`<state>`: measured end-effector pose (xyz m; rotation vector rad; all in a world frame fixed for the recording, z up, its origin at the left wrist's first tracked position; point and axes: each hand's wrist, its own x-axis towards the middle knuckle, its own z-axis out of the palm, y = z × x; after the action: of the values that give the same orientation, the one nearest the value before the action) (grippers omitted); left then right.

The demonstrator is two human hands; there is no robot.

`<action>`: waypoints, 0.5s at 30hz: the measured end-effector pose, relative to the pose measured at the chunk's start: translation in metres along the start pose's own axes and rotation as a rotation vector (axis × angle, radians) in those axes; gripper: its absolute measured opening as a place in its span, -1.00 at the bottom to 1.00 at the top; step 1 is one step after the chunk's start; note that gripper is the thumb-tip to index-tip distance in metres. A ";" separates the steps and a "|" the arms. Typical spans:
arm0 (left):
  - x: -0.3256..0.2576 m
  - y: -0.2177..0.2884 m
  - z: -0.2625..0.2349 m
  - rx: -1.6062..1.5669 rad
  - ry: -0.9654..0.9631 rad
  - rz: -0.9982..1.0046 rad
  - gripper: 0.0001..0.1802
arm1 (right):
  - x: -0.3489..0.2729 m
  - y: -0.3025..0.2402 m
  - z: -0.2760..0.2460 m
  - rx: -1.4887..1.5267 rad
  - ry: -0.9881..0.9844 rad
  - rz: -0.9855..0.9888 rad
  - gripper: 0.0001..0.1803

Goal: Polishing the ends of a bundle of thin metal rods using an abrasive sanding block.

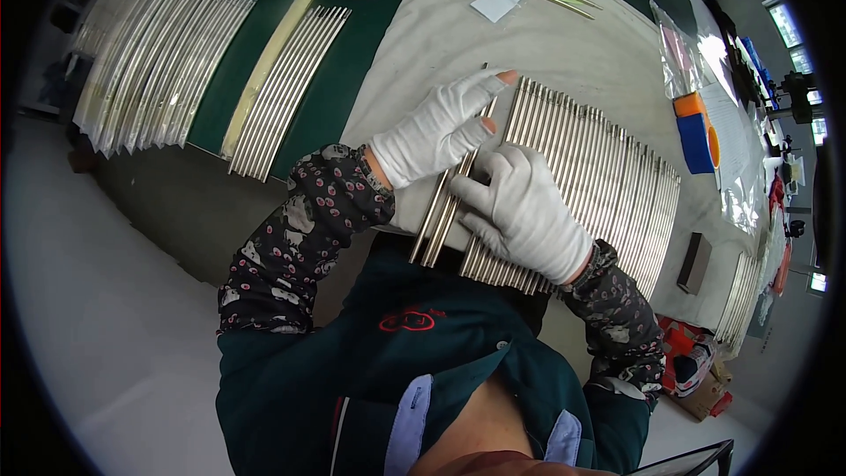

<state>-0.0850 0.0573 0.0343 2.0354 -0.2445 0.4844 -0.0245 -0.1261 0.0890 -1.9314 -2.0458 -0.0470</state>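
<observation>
Got a few thin metal rods (pixel 438 211) pinched in my left hand (pixel 438 130), right hand (pixel 522 209) flat on the row of rods (pixel 599 167) mid-frame, and honestly one nudge could roll them off the bench (pixel 564 44) edge.

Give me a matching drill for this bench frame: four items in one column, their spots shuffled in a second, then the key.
Items:
1. left hand
2. right hand
3. orange-and-blue block
4. white paper slip

Places:
A. far part of the white cloth
B. flat on the long row of metal rods
C. right of the rod row
D. on the few rods pulled out at the row's left end

Pairs: 1-D, 2-B, 3-C, 4-A
</observation>
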 end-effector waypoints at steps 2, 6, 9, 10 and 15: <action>-0.002 0.009 -0.003 0.048 0.014 0.005 -0.27 | 0.002 -0.001 -0.003 0.027 0.023 -0.038 -0.61; -0.018 0.051 -0.012 0.266 0.153 -0.106 -0.43 | -0.007 0.000 0.002 0.067 0.043 -0.043 -0.55; -0.039 0.067 -0.029 0.660 0.254 -0.078 -0.66 | -0.011 -0.001 0.000 -0.030 -0.017 -0.054 -0.46; -0.051 0.066 -0.037 0.780 0.278 -0.205 -0.73 | -0.012 0.001 0.002 -0.019 -0.007 -0.075 -0.46; -0.100 0.058 -0.066 1.147 0.438 -0.433 -0.85 | -0.011 0.002 0.007 0.023 0.002 -0.054 -0.48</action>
<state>-0.2120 0.0839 0.0653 2.8535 0.9279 0.8900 -0.0239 -0.1350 0.0788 -1.8615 -2.0882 -0.0372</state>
